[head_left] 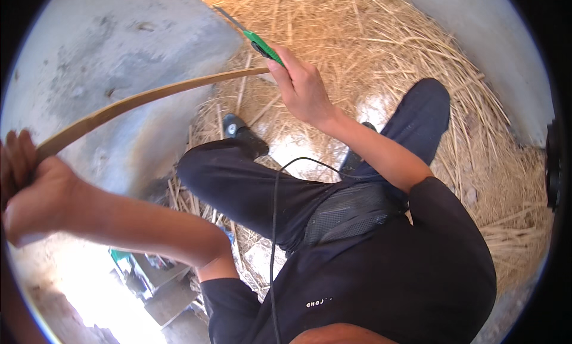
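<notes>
A long, thin strip [140, 101], tan like split bamboo or wood, runs in a slight bow from the left rim toward the upper middle. At its left end my left hand [44, 192] is closed around it, close to the picture's edge. My right hand [302, 87] grips a green utility knife [257, 43] with its blade out, pointing up and left. The strip's other end meets this same hand below the knife; whether the fingers also pinch it is hidden.
Straw and thin shavings [333, 22] cover the floor ahead and to the right. A grey wall [119, 40] stands at the left, another pale wall [476, 34] at the upper right. A black cable [275, 225] hangs over my lap. Clutter [161, 284] lies at the lower left.
</notes>
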`<state>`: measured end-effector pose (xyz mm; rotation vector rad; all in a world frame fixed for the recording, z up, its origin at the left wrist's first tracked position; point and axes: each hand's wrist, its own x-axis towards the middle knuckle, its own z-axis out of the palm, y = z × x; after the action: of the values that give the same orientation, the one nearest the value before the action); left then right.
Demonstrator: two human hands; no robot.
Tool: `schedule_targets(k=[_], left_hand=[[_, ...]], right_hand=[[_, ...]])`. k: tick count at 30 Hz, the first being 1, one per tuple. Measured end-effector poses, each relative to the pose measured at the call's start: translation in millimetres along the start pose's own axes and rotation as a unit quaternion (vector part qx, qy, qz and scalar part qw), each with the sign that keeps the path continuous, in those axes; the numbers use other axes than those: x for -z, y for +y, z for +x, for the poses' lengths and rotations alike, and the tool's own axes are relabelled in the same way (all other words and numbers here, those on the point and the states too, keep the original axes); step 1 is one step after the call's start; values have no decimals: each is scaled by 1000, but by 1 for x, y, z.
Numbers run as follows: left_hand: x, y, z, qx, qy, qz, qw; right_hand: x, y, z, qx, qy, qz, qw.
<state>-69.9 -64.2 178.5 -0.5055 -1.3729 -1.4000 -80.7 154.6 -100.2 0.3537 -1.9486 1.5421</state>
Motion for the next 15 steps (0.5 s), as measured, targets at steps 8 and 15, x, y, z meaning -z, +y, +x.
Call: schedule_targets(k=[8, 15], left_hand=[[-15, 52, -64, 38, -122, -134, 983], [-22, 78, -99, 25, -20, -71, 997]], right_hand=[[23, -111, -26, 1, -123, 118, 985], [26, -101, -57, -101, -227, -82, 965]])
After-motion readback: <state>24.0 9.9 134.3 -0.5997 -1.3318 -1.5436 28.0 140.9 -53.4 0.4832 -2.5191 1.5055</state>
